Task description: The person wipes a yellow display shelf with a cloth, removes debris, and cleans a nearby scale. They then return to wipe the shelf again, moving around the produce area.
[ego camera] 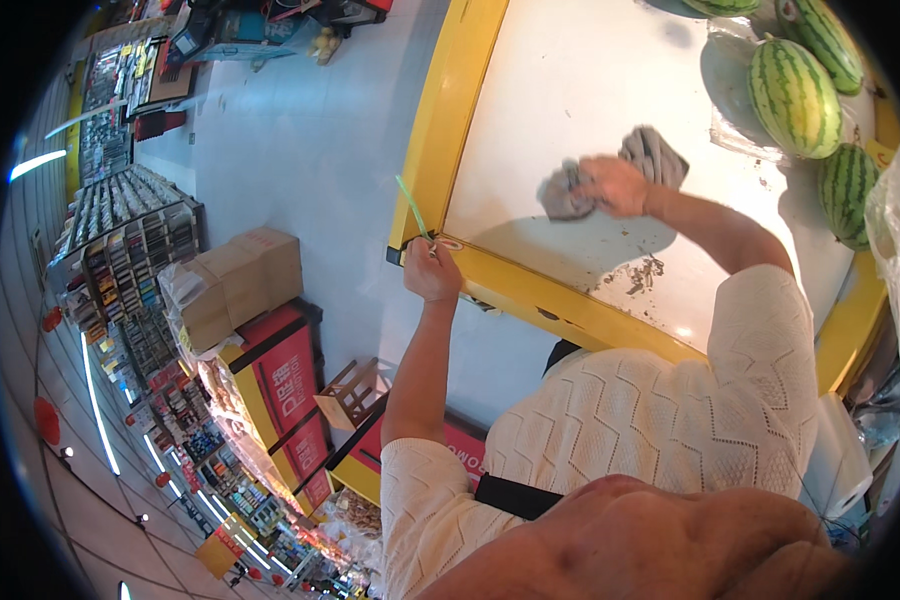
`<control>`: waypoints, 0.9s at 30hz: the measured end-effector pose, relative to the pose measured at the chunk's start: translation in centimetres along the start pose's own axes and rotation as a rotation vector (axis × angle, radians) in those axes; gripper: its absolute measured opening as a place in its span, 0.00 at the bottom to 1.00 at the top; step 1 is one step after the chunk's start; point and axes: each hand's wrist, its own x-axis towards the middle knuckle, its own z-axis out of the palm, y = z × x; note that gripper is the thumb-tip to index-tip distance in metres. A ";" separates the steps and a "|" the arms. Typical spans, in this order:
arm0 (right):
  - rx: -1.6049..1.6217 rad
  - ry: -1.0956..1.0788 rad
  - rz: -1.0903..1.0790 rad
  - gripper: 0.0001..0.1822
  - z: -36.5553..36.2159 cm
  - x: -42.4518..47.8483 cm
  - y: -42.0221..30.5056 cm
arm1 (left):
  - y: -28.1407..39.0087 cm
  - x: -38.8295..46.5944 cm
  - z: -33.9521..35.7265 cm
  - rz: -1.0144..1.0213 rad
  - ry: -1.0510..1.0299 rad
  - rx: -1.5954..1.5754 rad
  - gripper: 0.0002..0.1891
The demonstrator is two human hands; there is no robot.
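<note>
My right hand [616,184] presses a crumpled grey cloth [654,154] onto the white tabletop [570,90] of a yellow-framed display stand. Part of the cloth bunches out on the left of the fingers, slightly blurred. Dark crumbs of dirt [643,274] lie on the white surface nearer my body. At the stand's near left corner, my left hand [431,271] is closed around a thin green strip [411,202], which sticks out beyond the fingers. That hand is beside the yellow rim [525,294]; whether it rests on the rim is hard to tell.
Several striped watermelons [795,97] sit at the right side of the stand, by a flat clear plastic sheet [742,135]. A plastic bag [896,217] hangs at the far right, above a plastic roll [840,457]. Cardboard boxes [247,274] and a wooden crate [352,394] stand leftward.
</note>
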 end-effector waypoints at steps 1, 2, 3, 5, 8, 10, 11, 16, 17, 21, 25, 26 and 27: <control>-0.008 -0.009 -0.016 0.22 0.6 -1.7 -1.2 | -0.1 0.0 0.1 -0.012 -0.001 0.008 0.07; 0.033 -0.023 -0.015 0.22 0.2 -2.5 -2.9 | -0.4 -0.1 0.4 -0.027 -0.003 0.014 0.07; 0.079 -0.037 -0.015 0.22 0.0 -3.3 -4.3 | -0.6 -0.3 0.6 -0.025 0.015 0.020 0.06; 0.083 -0.119 0.036 0.27 0.7 -5.2 -5.7 | -1.1 -0.3 0.9 0.010 0.035 0.023 0.06; 0.008 -0.259 0.112 0.41 0.6 -6.1 -6.5 | -1.3 -0.5 1.0 -0.011 -0.044 -0.027 0.06; -0.070 -0.296 0.224 0.45 -2.3 -5.6 -7.9 | -1.2 -0.4 0.5 -0.002 -0.093 0.014 0.05; -0.105 -0.314 0.279 0.47 -3.8 -5.7 -8.5 | -0.8 -0.2 0.4 0.024 -0.146 0.014 0.05; -0.281 -0.287 0.604 0.53 -6.8 -9.3 -8.6 | 6.4 -0.4 0.5 0.171 -0.388 -0.080 0.07; -0.273 -0.293 0.674 0.53 -6.8 -10.3 -8.5 | 8.2 -0.9 1.3 0.213 -0.437 -0.112 0.07; -0.258 -0.271 0.693 0.45 -6.6 -12.6 -8.3 | 13.5 -3.9 6.2 0.259 -0.772 -0.218 0.18; -0.163 -0.112 0.700 0.29 -3.5 -13.3 -6.4 | 16.4 -5.8 8.5 0.328 -0.929 -0.125 0.26; -0.115 -0.075 0.682 0.26 -2.4 -13.5 -5.4 | 17.1 -5.8 8.4 0.344 -0.936 -0.071 0.28; -0.069 -0.043 0.657 0.23 -2.4 -13.1 -5.3 | 17.4 -5.7 8.3 0.352 -0.940 -0.018 0.29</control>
